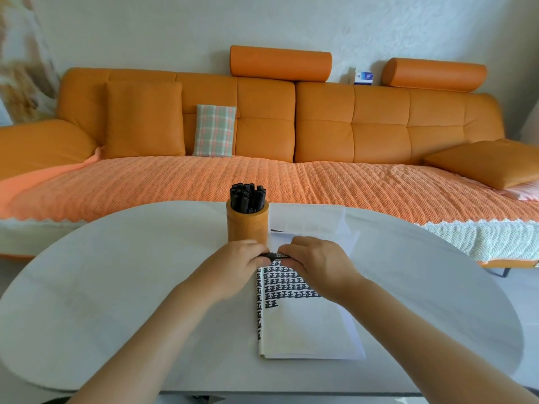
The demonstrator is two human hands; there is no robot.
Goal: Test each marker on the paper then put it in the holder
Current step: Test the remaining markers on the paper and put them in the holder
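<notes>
A black marker (274, 255) lies level between both hands, just above the paper (306, 328). My left hand (233, 266) grips its left end and my right hand (315, 266) grips its right part; most of the marker is hidden by fingers. The white paper carries rows of black test marks (283, 284) near its top left. Right behind my left hand stands the orange cylindrical holder (248, 225), filled with several black markers (248, 196).
A round white table (116, 287) holds everything. More white sheets (309, 220) lie behind the paper, to the right of the holder. An orange sofa (262, 126) with cushions runs along the wall behind the table.
</notes>
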